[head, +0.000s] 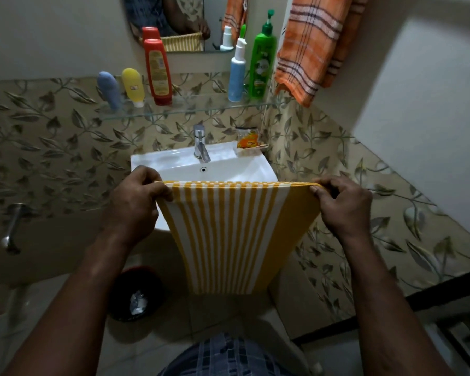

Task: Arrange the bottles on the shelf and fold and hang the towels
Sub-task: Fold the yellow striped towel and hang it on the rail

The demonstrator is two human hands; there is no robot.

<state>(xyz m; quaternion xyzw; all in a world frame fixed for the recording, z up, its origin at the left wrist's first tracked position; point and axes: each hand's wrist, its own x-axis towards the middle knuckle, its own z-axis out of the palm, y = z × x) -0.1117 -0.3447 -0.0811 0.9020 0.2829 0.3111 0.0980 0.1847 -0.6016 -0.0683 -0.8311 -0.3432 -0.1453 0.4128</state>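
A yellow-and-white striped towel [228, 234] hangs doubled over in front of the sink, stretched flat along its top fold. My left hand [136, 204] pinches its left top corner and my right hand [342, 204] pinches the right one. On the glass shelf [190, 111] stand a blue-grey tube [109, 89], a yellow tube [132, 86], a red bottle [158, 71], a blue-and-white pump bottle [236, 74] and a green pump bottle [261, 63]. An orange checked towel [312, 44] hangs at the upper right.
The white sink [174, 164] with a chrome tap [201, 143] is right behind the towel, an orange sachet [247, 139] at its back corner. A mirror [185, 20] hangs above the shelf. A dark bin [136, 294] stands on the floor at the left.
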